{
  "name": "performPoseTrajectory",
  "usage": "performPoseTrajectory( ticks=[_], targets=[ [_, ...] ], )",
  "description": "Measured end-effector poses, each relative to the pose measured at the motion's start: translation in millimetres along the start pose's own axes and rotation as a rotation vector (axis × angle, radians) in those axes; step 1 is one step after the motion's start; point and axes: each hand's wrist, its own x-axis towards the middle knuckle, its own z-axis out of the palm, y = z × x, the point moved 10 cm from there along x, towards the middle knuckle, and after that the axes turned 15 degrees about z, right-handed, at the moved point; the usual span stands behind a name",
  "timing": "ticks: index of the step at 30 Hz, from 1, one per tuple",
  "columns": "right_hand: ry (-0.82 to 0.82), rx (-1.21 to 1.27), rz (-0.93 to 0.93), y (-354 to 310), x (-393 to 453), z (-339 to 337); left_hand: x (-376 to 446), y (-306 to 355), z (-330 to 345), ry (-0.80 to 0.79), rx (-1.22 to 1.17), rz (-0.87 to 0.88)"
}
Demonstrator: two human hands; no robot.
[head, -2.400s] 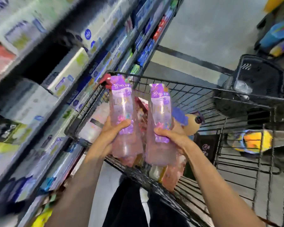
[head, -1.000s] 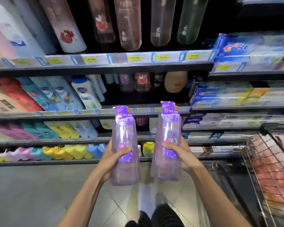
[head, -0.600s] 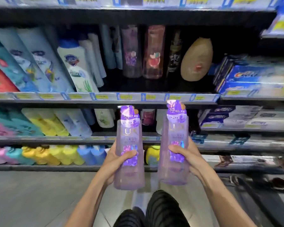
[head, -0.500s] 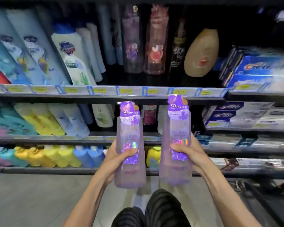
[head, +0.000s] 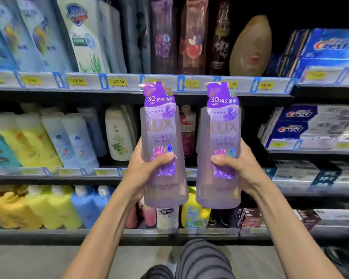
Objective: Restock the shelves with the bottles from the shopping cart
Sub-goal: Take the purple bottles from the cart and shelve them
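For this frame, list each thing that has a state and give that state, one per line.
left hand: grips the left purple bottle, thumb across its front.
right hand: grips the right purple bottle, thumb across its front.
left purple bottle: upright, held in the air, not yet shelved.
right purple bottle: upright, held in the air, not yet shelved.
shelves: stocked with bottles; toothpaste boxes stacked at right.

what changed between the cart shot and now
The person turned from the shopping cart, now out of view, to face the shelves and closed in on them. Unchanged: the left hand grips one purple bottle, the right hand the other purple bottle, both upright, neither shelved.
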Motion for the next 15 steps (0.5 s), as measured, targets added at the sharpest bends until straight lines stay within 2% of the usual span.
performPoseTrajectory(
  ticks=[5, 9, 15],
  targets=[
    [-0.023, 0.035, -0.064, -63.5, 6.6, 13.7, 52.9, 55.9, 7.5, 0.029, -0.041, 0.094],
    [-0.068, 0.077, -0.121, -115.3, 11.6, 17.0, 116.2, 109.5, 18.1, 0.057, 0.03, 0.26],
    [-0.074, 0.107, -0.098, -153.2, 21.6, 7.8, 183.1, 159.0, 19.5, 0.113, 0.078, 0.429]
  ],
)
